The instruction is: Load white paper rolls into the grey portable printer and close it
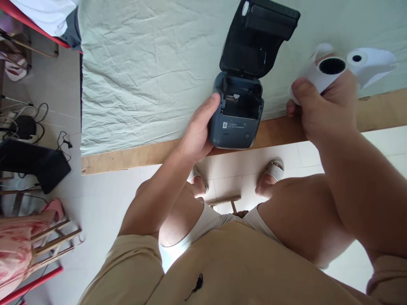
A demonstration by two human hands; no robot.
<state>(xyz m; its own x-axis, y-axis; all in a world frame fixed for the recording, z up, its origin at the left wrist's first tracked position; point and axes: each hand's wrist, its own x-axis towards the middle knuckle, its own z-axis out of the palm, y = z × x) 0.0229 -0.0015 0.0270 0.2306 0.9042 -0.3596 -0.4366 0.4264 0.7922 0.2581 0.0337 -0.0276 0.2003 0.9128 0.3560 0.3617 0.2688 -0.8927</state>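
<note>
A dark blue-grey portable printer (237,131) rests at the table's front edge, its black lid (254,38) flipped up and its paper bay exposed. My left hand (200,129) grips the printer's left side, thumb on its upper rim. Off to the right, my right hand (330,101) is wrapped round a white paper roll (310,78) with a dark core, thumb across its lower end. Just beyond that hand, a smaller white roll (372,59) lies on the cloth with its paper partly unwound.
A pale green cloth (143,76) covers the table, with a bare wooden front edge (133,162). At the left are cables, a black box-like item (47,169), a wooden rack (55,241) and pink fabric (14,250). My legs are below the table edge.
</note>
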